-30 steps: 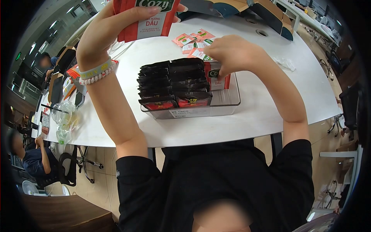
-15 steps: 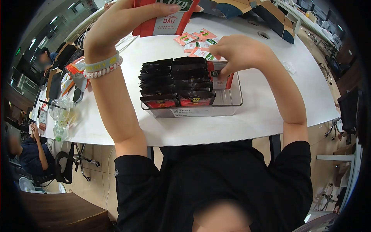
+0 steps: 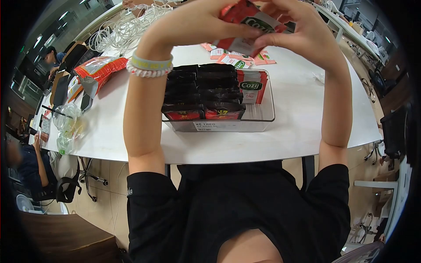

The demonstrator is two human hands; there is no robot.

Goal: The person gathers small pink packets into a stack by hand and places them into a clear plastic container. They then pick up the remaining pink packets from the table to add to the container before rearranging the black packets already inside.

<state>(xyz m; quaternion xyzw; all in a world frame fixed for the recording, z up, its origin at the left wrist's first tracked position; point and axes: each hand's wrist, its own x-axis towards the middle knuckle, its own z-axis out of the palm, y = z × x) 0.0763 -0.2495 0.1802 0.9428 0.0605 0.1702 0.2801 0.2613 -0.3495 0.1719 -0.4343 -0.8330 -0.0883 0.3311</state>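
Left hand (image 3: 204, 24): bent around the held packs (image 3: 239, 14), thumb across their front, gripping them.
Right hand (image 3: 307, 37): curled part-way, thumb at the packs' lower right edge; I cannot tell whether it grips.
Held packs: red Cozy ones, tilted, between my 2 hands, beyond the bin (image 3: 252, 126).
Bin: clear, on the white table (image 3: 302, 131) before me.
Black packs (image 3: 217, 85): 2 columns inside the bin.
Standing Cozy (image 3: 252, 85): upright in the bin's back right corner, just beside them.
Sachets (image 3: 234, 61): pink, loose behind the bin.
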